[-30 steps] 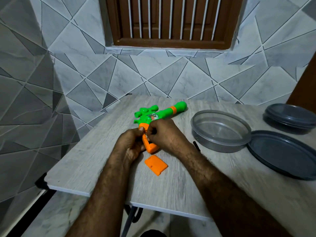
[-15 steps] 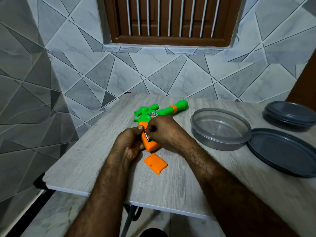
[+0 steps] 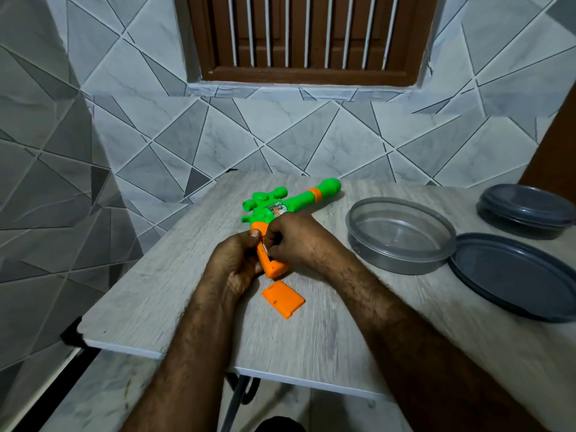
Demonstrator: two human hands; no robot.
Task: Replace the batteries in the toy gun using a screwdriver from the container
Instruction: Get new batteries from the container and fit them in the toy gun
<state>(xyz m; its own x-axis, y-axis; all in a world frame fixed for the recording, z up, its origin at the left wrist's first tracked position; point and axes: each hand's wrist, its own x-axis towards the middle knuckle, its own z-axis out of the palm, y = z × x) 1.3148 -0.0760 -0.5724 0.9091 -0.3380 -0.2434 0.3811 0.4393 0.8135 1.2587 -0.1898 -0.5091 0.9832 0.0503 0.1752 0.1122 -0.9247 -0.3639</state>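
1. Green-and-orange toy gun (image 3: pixel 290 202) flat on the wood-grain table (image 3: pixel 149 291), barrel toward the tiled wall, orange grip toward the person.
2. Left hand (image 3: pixel 233 263) wrapped around that grip, thumb on top.
3. Right hand (image 3: pixel 299 241) curled at the grip's open side, fingertips pinching a thin silvery piece (image 3: pixel 265 247); too small to identify.
4. Orange battery cover (image 3: pixel 283 299) loose on the table, just beside the grip's end.
5. Clear container (image 3: pixel 402 263) open at right, dark lid (image 3: pixel 514 275) just beside it, another lidded container (image 3: pixel 526 207) farther back.
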